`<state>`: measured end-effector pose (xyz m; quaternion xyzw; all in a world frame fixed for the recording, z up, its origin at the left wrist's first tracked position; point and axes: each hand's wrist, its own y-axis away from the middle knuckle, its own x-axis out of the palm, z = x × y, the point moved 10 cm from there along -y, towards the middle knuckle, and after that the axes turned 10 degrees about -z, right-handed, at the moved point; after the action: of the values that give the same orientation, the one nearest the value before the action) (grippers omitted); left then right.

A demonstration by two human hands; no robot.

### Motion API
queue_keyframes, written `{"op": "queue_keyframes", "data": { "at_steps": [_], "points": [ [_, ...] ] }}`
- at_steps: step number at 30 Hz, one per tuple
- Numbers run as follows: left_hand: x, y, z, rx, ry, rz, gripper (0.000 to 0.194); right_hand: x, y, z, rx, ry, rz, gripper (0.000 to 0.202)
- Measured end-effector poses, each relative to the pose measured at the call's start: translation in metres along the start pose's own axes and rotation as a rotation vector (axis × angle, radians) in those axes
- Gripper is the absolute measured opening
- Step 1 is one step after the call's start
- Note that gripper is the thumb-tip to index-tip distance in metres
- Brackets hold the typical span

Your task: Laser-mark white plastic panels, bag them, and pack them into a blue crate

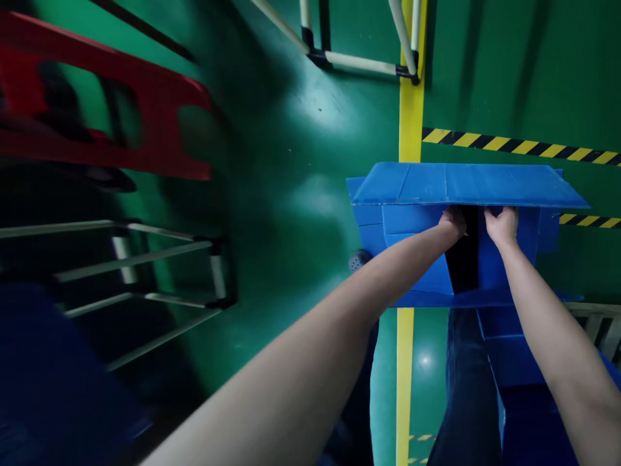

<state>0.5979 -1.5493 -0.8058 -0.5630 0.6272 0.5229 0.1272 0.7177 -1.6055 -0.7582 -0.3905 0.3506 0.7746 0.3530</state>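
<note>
Holding a blue corrugated plastic box (466, 226) out in front at arm's length, the person has it raised clear of the green floor (291, 194), at about two o'clock in the view; its broad top panel (466, 184) lies flat and folded over, while a dark gap shows in the near face between two flaps, so the box appears partly assembled, with the near side judged not yet closed; the left hand (453, 223) is curled onto the upper edge of the left flap at the gap, fingers hidden under the top panel; the right hand (502, 226) grips the right flap's upper edge likewise, fingers tucked out of sight; both are closed on the plastic, just beside each other. Further blue panels (514, 356) lie at five o'clock; a yellow floor line (411, 116) runs at twelve o'clock; hazard striping (524, 147) at one o'clock; a red pallet (121, 123) at ten o'clock; a pipe rack (145, 285) at nine o'clock.
</note>
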Motion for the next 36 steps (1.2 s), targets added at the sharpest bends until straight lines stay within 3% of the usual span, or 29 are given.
{"op": "queue_keyframes", "data": {
  "at_steps": [3,7,10,12,15,18,21,23,25,27,30,33,36],
  "points": [
    [-0.009,0.042,-0.007,0.104,-0.120,0.014,0.044,0.024,0.016,-0.027,0.091,0.137,0.036,0.064],
    [-0.040,0.089,-0.015,0.193,-0.248,-0.078,0.023,0.049,0.036,-0.050,0.172,0.271,0.080,0.102],
    [-0.057,0.110,-0.011,0.212,-0.290,-0.165,0.034,0.054,0.042,-0.060,0.189,0.340,0.063,0.102],
    [-0.065,0.122,-0.009,0.223,-0.298,-0.221,0.034,0.045,0.046,-0.063,0.180,0.389,0.028,0.103],
    [-0.082,0.148,-0.002,0.214,-0.289,-0.312,0.028,0.011,0.053,-0.059,0.122,0.398,-0.020,0.101],
    [-0.110,0.188,0.021,0.134,-0.226,-0.428,0.023,-0.048,0.061,-0.060,0.103,0.357,-0.056,0.089],
    [-0.137,0.238,0.070,-0.028,-0.119,-0.573,0.020,-0.114,0.068,-0.072,0.151,0.354,-0.081,0.073],
    [-0.145,0.272,0.112,-0.215,-0.050,-0.648,0.013,-0.152,0.072,-0.086,0.204,0.365,-0.092,0.065],
    [-0.143,0.303,0.150,-0.459,0.032,-0.697,0.012,-0.179,0.075,-0.101,0.259,0.386,-0.101,0.061],
    [-0.132,0.324,0.170,-0.679,0.139,-0.703,0.029,-0.193,0.078,-0.114,0.296,0.402,-0.095,0.059],
    [-0.105,0.325,0.166,-0.867,0.293,-0.605,0.038,-0.191,0.080,-0.128,0.314,0.412,-0.047,0.061],
    [-0.078,0.309,0.152,-0.976,0.448,-0.485,0.036,-0.180,0.077,-0.137,0.318,0.427,0.004,0.064],
    [-0.058,0.302,0.150,-1.061,0.579,-0.443,0.034,-0.172,0.071,-0.145,0.305,0.425,0.066,0.067]
  ]
}}
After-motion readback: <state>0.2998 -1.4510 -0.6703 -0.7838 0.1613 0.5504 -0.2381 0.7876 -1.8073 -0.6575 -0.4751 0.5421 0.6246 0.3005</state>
